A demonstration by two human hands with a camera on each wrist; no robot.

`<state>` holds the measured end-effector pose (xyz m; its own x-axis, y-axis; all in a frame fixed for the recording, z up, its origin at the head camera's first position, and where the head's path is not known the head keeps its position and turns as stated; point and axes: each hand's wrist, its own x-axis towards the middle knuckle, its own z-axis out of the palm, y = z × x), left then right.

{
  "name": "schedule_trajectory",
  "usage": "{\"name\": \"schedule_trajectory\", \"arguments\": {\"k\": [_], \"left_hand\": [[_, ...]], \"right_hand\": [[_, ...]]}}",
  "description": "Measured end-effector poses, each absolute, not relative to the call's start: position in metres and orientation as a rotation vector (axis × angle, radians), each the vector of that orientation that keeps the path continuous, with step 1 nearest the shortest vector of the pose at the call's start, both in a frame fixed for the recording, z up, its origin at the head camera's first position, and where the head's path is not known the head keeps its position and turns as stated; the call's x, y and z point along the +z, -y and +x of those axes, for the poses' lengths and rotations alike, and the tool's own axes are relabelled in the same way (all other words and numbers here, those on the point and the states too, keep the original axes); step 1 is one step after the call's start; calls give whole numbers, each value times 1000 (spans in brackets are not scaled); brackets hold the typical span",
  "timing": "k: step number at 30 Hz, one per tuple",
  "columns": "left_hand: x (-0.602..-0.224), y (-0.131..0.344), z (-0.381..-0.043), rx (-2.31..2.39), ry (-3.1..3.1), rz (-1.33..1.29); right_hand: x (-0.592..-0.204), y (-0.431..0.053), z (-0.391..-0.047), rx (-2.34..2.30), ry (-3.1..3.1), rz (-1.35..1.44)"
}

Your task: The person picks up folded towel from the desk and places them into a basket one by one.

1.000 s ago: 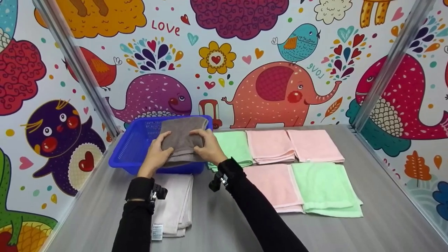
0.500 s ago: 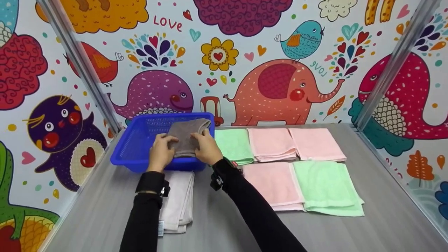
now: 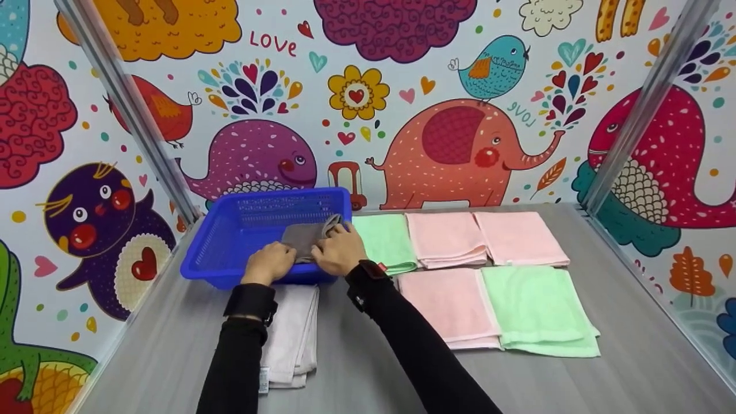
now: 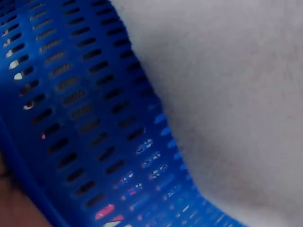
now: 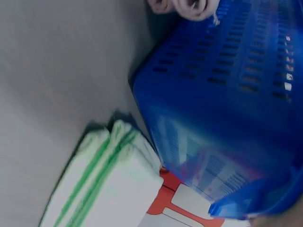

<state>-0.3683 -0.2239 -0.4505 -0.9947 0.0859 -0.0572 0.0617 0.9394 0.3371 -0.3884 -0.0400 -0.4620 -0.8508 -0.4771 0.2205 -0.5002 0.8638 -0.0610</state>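
A folded grey-brown towel (image 3: 299, 236) lies low inside the right part of the blue plastic basket (image 3: 221, 247). My left hand (image 3: 270, 262) reaches over the basket's front rim, with fingers curled at the towel's left front edge. At the right side, my right hand (image 3: 340, 250) grips the towel's right edge near the basket corner. Both wrist views look at the basket's slotted outer wall (image 5: 232, 90), so the towel is hidden there. Only a bit of each hand shows at the frame edges.
A folded whitish towel (image 3: 290, 330) with a tag lies in front of the basket. To the right are folded towels: green (image 3: 382, 238), pink (image 3: 443, 237), another pink (image 3: 517, 237), a nearer pink (image 3: 445, 305) and a nearer green (image 3: 535, 307). Patterned panels (image 3: 356, 138) enclose the grey table (image 3: 368, 368).
Both hands have lowered the grey-brown towel from above the basket down into its right part. The basket and the other towels stay where they were.
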Motion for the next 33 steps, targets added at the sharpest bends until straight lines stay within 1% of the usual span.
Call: {"name": "schedule_trajectory", "arguments": {"k": [9, 17, 25, 33], "left_hand": [[-448, 219, -368, 358, -2942, 71], [-444, 218, -369, 293, -2871, 7], [-443, 217, -367, 283, -2832, -10], [-443, 217, -368, 291, -2828, -37]], "right_hand": [[-453, 40, -390, 15, 3064, 616], [-462, 39, -390, 130, 2825, 706], [-455, 38, -383, -12, 2991, 679], [-452, 40, -382, 1, 3029, 649]]}}
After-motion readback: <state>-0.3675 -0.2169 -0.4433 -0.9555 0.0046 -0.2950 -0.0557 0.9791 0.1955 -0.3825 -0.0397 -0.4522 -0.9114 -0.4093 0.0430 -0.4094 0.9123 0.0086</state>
